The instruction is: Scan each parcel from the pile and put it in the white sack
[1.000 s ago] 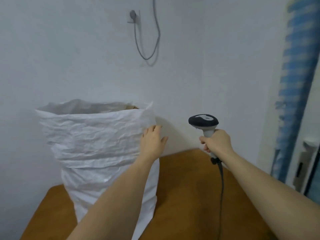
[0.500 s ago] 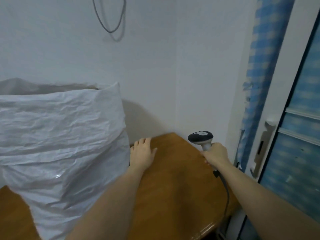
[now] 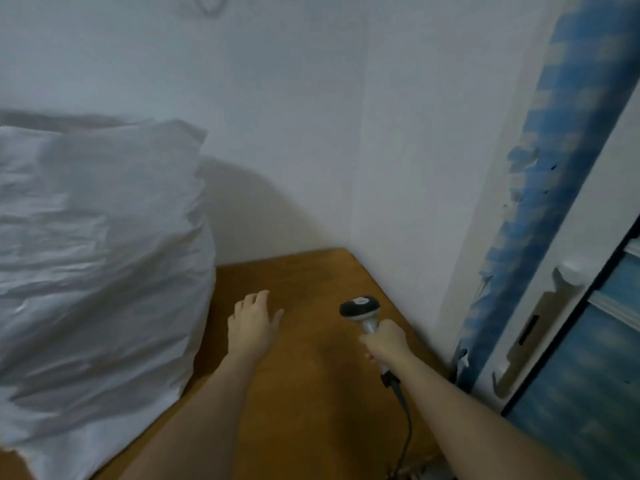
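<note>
Hands over the brown wooden table (image 3: 311, 393): our left hand (image 3: 252, 323) hovers loose-fingered and empty just beside the crumpled white woven sack (image 3: 97, 265), which stands at the table's left edge; our right hand (image 3: 386, 344) grips the handle of the grey-and-black corded barcode scanner (image 3: 360, 308) near the right edge. No parcel shows. We judge the sack light, soft and floppy, best taken by its rim. A second ago our left hand touched the sack's side; it has since dropped away, the view swinging right.
</note>
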